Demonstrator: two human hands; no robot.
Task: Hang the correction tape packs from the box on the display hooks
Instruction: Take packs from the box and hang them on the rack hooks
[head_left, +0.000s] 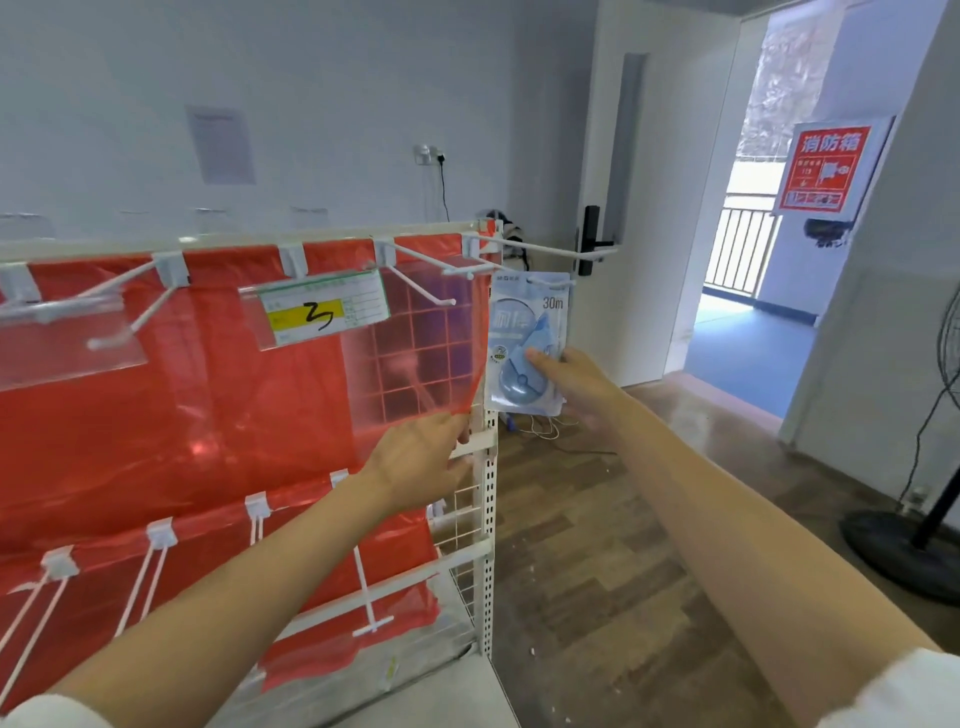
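At the end of a white rack (487, 499), our right hand (574, 382) grips a pack (527, 343) of blue correction tape, thumb across the blister front and the other fingers hidden behind the card. The pack's top sits at the tip of the outermost hook (540, 248) — whether the hole is threaded onto it we cannot tell, since the card's upper edge blurs into the wire. "30m" is the only print we can read on it.

Our left hand (415, 462) pinches the lower corner of a red film (208, 415) draped over the rack, the fingertips lost behind the sheet and the upright. Through the film the wire grid shows only faintly. A price tag (322, 310) in a clear holder bears a scrawled mark on yellow; its small print is illegible.

The box of packs is out of frame. At right, a fan (914, 540) is cut off by the edge, and a red sign (823, 169) hangs beside the open door (628, 208).
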